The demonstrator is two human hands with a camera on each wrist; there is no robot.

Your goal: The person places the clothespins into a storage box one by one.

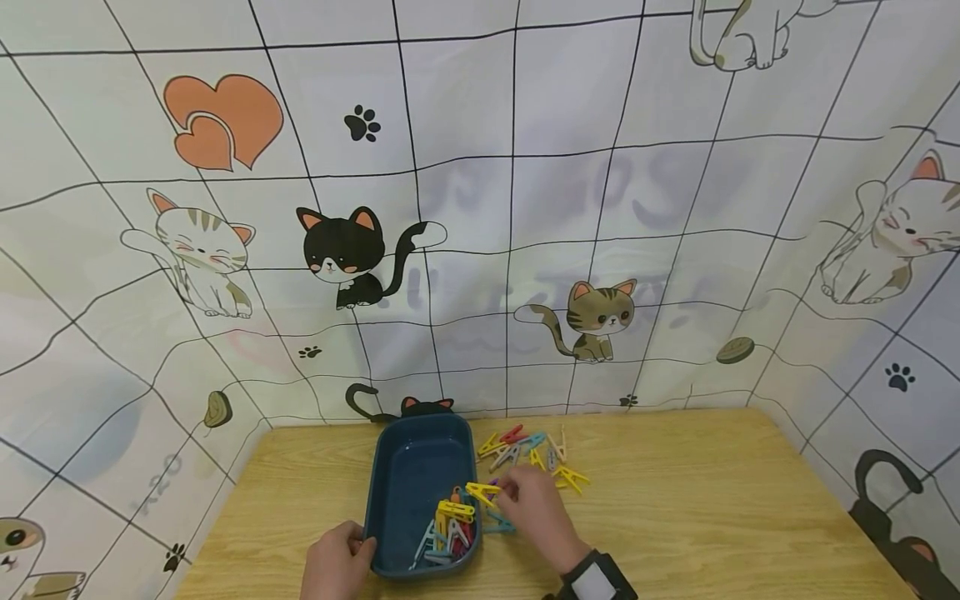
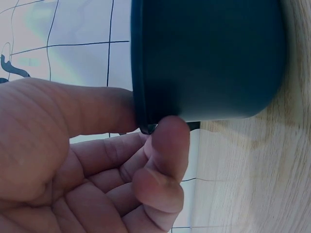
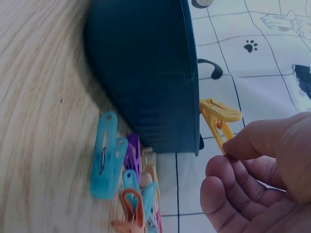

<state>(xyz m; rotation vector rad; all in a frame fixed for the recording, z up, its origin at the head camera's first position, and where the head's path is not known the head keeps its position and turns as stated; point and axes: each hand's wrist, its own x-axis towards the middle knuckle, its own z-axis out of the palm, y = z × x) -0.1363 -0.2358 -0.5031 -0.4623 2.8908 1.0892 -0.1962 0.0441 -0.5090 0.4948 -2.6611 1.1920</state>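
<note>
Yellow plastic clothespin [image 3: 218, 114] at R rim of blue bin [image 1: 420, 458], pinched in R hand [image 1: 536, 508]; L hand [image 1: 337, 560] grips near-L rim. Pin's prob. light, stiff (squeezing both legs opens it); hold one leg.

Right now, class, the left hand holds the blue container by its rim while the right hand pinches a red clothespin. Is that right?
Not quite: the clothespin pinched by the right hand is yellow, not red, as the right wrist view shows. The left hand does hold the blue container by its rim.
</note>
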